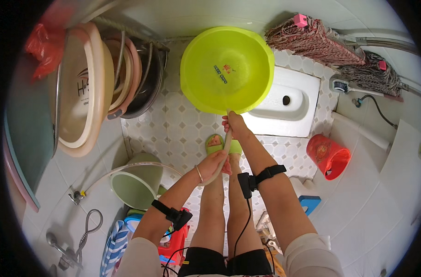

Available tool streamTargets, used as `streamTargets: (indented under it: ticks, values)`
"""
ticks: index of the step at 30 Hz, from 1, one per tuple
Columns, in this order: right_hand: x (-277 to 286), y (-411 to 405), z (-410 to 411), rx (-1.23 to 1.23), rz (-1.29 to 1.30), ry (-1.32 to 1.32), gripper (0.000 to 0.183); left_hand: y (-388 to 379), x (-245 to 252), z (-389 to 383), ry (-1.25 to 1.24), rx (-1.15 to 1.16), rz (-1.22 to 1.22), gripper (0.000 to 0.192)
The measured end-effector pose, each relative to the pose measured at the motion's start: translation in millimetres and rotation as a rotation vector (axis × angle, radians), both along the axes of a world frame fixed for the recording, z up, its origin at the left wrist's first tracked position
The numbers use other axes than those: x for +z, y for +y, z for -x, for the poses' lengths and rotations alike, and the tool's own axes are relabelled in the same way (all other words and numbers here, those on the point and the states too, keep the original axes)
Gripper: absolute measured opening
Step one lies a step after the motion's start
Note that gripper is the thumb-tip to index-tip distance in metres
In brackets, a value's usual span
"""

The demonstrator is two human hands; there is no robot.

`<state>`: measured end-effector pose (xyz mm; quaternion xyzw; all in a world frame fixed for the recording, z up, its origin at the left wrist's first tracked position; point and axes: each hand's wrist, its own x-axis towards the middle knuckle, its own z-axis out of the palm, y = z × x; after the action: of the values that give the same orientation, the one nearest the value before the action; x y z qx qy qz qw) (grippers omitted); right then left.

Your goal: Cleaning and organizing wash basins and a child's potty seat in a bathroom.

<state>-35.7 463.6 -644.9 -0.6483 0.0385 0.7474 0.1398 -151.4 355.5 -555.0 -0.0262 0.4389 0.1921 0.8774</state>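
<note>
A pale flexible hose runs through both of my hands. My right hand grips it close to its open end, at the near rim of a lime-green plastic basin. Further back along the hose, my left hand is wrapped around it, with a bracelet at the wrist. The hose's mouth points into the basin, and a faint streak, perhaps water, lies just beyond it. Printed marks show on the basin's bottom. From my left hand the hose loops back to a wall tap at the left.
The basin partly covers a white squat toilet. Mops and a brush hang at the right, above a red bin. Stacked basins hang at the left, near a green bucket and a shower head.
</note>
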Motion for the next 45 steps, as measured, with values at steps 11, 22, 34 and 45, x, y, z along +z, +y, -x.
streamTargets:
  ticks: [11,22,34,45]
  values:
    - [19,48,18,-0.071,-0.207,-0.022,0.03,23,4,-4,0.214,-0.027,-0.222,0.032]
    - [53,47,-40,-0.487,-0.194,-0.279,0.026,55,9,-12,0.299,-0.303,-0.423,0.03]
    - [74,-44,5,-0.011,-0.259,-0.233,0.03,71,-55,11,0.55,0.067,-0.173,0.024]
    - [119,-49,39,-0.15,-0.144,-0.063,0.032,146,-104,-9,0.69,-0.066,-0.179,0.019]
